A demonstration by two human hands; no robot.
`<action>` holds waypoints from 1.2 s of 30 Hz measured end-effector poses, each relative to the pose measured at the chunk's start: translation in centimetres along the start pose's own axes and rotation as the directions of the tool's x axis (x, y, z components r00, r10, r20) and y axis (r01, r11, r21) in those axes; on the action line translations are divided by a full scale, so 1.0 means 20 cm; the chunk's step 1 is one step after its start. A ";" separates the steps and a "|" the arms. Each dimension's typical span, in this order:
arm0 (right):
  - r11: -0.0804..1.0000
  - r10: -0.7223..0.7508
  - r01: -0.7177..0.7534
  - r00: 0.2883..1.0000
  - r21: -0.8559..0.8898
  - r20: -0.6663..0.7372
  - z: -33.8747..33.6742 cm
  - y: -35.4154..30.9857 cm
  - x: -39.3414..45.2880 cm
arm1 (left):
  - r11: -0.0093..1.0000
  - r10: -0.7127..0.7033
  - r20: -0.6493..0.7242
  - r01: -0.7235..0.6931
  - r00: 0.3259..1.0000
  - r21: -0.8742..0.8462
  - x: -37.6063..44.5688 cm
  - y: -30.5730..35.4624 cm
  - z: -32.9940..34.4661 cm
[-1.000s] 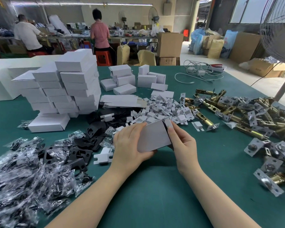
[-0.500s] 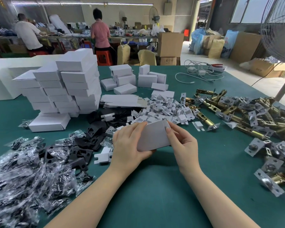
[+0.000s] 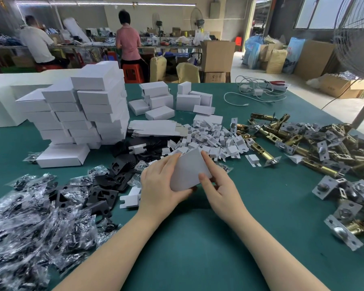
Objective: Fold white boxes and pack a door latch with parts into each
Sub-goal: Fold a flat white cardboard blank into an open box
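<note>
A small white box [image 3: 187, 171] is held just above the green table [image 3: 198, 238], tilted with one corner up. My left hand [image 3: 160, 183] grips its left side, fingers wrapped round the edge. My right hand [image 3: 216, 181] holds the right side, index finger along the upper edge and thumb pressed on the face. Brass door latches [image 3: 315, 148] lie heaped at the right. Black plates [image 3: 105, 185] and bagged parts [image 3: 29, 223] lie at the left. Small white card inserts [image 3: 210, 137] are piled behind the box.
Folded white boxes [image 3: 82, 114] are stacked at the back left, more [image 3: 166, 101] at the back middle. Flat box blanks [image 3: 153, 128] lie beside them. A white cable [image 3: 250, 95] lies at the far right. Two people work at a bench beyond.
The box has turned in my hands, its top corner now pointing up. My right thumb has come onto the box's face.
</note>
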State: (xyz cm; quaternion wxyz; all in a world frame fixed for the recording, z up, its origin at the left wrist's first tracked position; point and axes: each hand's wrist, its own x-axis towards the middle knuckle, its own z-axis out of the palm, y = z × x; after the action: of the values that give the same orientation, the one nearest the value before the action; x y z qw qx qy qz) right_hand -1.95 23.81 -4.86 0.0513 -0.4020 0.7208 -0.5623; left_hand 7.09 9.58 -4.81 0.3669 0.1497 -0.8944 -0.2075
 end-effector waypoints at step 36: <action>0.935 0.261 -0.339 0.857 -0.105 -0.445 -0.14 0.07 0.08 | 0.895 -0.084 0.228 0.174 0.970 -0.410 -0.02 0.00 0.06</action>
State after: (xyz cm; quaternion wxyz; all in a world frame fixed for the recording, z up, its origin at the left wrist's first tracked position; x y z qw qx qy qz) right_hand -5.22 24.93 -4.46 -0.0556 -0.1556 0.8161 -0.5538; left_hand 6.48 10.16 -5.84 0.2824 0.1031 -0.8481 -0.4363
